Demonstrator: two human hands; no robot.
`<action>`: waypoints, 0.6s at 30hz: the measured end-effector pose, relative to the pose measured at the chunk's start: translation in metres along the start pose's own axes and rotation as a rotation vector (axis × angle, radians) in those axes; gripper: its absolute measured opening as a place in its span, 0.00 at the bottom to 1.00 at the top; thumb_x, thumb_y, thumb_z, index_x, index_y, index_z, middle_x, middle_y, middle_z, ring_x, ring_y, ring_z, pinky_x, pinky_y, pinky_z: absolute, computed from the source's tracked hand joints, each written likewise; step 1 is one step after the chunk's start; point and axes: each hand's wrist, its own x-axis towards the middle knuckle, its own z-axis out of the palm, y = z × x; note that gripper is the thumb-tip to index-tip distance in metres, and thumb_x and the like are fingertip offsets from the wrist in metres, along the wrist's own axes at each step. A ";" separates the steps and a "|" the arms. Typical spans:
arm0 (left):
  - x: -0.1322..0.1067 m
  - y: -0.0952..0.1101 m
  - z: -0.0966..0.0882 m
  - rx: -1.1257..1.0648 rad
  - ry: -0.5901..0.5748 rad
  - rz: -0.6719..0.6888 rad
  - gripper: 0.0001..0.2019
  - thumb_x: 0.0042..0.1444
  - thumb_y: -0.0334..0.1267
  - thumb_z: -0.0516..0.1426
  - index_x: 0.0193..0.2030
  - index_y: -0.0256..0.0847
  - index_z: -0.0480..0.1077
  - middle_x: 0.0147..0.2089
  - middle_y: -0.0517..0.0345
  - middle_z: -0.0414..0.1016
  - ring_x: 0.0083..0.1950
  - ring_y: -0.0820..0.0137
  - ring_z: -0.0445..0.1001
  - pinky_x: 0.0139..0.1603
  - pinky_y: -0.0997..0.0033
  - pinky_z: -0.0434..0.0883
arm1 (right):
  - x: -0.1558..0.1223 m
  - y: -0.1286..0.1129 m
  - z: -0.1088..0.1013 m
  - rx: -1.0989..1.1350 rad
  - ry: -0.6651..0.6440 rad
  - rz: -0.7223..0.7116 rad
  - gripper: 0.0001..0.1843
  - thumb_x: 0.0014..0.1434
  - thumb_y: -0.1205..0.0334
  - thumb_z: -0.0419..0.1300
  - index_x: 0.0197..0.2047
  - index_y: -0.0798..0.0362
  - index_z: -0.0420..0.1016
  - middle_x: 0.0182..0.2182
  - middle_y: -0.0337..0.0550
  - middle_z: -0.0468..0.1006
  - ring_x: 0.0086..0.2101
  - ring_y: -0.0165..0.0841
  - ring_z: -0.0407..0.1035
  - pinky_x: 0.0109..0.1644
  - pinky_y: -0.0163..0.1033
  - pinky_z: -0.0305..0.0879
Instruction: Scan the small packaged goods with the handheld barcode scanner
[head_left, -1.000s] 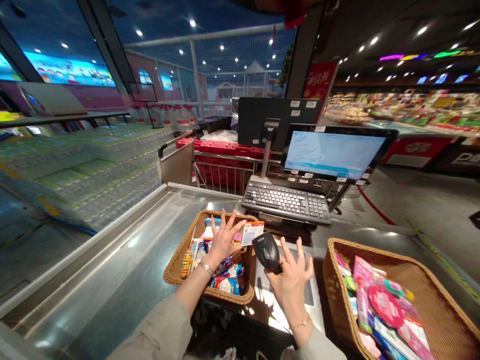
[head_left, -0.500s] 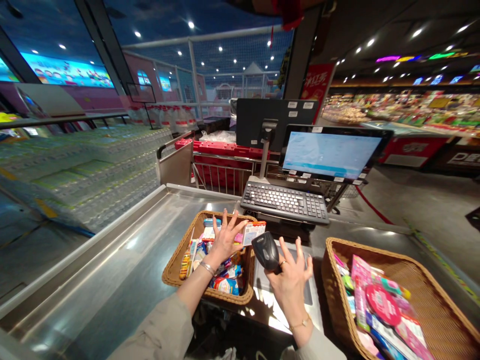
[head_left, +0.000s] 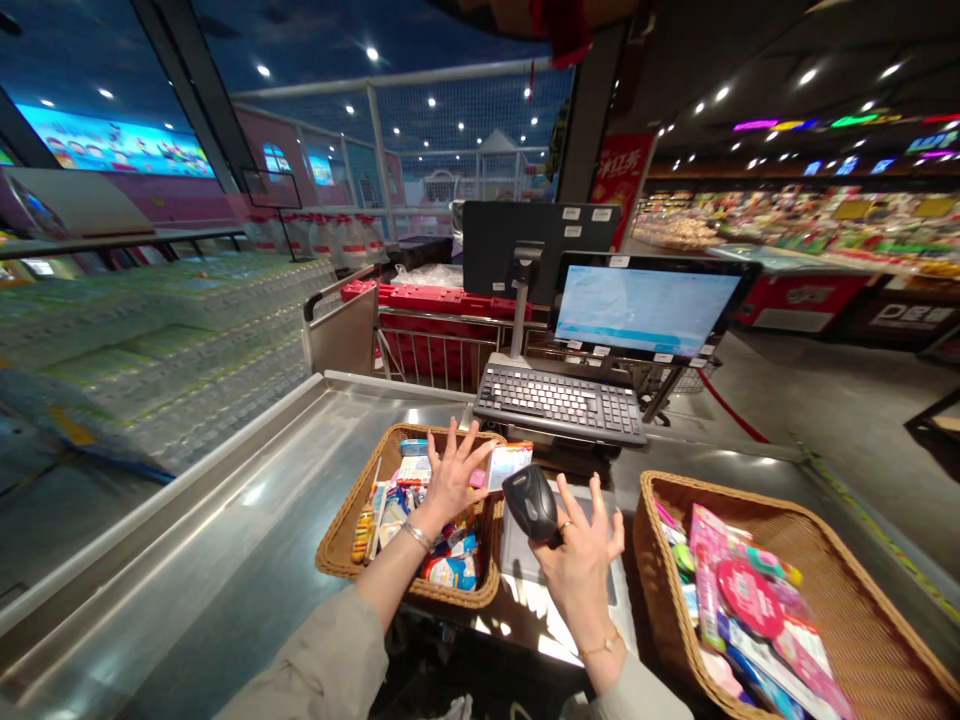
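My left hand [head_left: 450, 490] is over the left wicker basket [head_left: 327, 556], fingers spread and the thumb side on a flat white package [head_left: 511, 462] with an orange edge. That package stands out past the basket's right rim. In my right hand [head_left: 577, 550] is a black barcode scanner [head_left: 529, 502], its head turned toward the package; the hand hides its handle. Several colourful small packs [head_left: 450, 573] lie in the left basket, partly under my left hand and forearm.
A second wicker basket [head_left: 862, 560] at the right holds pink and blue packs [head_left: 750, 598]. Behind my hands are a keyboard [head_left: 559, 402] and a lit screen [head_left: 646, 308]. A metal counter [head_left: 255, 530] with a raised edge runs along the left. A shopping cart [head_left: 427, 350] stands beyond it.
The camera view has turned slightly right, so the surroundings sit a little further left. Both hands, the package and the scanner keep nearly the same positions.
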 end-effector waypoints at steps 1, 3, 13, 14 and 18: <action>0.001 0.001 0.000 0.000 0.001 0.004 0.41 0.45 0.45 0.68 0.66 0.53 0.59 0.74 0.49 0.48 0.74 0.44 0.34 0.66 0.26 0.33 | 0.000 0.000 -0.001 -0.002 0.000 0.003 0.16 0.53 0.61 0.57 0.45 0.45 0.76 0.59 0.42 0.70 0.67 0.51 0.42 0.62 0.65 0.37; 0.003 0.003 0.001 -0.001 0.002 0.010 0.40 0.45 0.45 0.67 0.67 0.53 0.59 0.74 0.50 0.48 0.74 0.44 0.34 0.66 0.26 0.33 | 0.000 0.002 -0.002 -0.004 -0.001 0.009 0.16 0.53 0.60 0.57 0.45 0.45 0.76 0.59 0.42 0.70 0.67 0.50 0.42 0.63 0.65 0.36; 0.011 0.012 0.009 -0.018 0.023 0.050 0.42 0.46 0.47 0.67 0.68 0.53 0.57 0.74 0.51 0.46 0.75 0.44 0.33 0.66 0.27 0.32 | -0.001 0.010 -0.013 0.001 0.027 0.022 0.14 0.53 0.60 0.58 0.43 0.46 0.77 0.60 0.41 0.69 0.67 0.50 0.42 0.64 0.65 0.34; 0.012 0.014 0.010 -0.022 0.026 0.055 0.42 0.46 0.48 0.67 0.68 0.53 0.56 0.74 0.50 0.46 0.75 0.44 0.33 0.66 0.27 0.32 | -0.001 0.011 -0.014 -0.003 0.033 0.026 0.14 0.54 0.60 0.58 0.44 0.46 0.77 0.60 0.42 0.69 0.67 0.50 0.43 0.64 0.65 0.35; 0.017 0.020 0.013 -0.033 0.039 0.070 0.42 0.46 0.48 0.66 0.68 0.53 0.57 0.74 0.49 0.47 0.75 0.45 0.36 0.67 0.27 0.32 | -0.005 0.018 -0.015 -0.046 0.063 0.040 0.17 0.54 0.59 0.58 0.48 0.45 0.76 0.59 0.44 0.70 0.66 0.51 0.45 0.63 0.65 0.37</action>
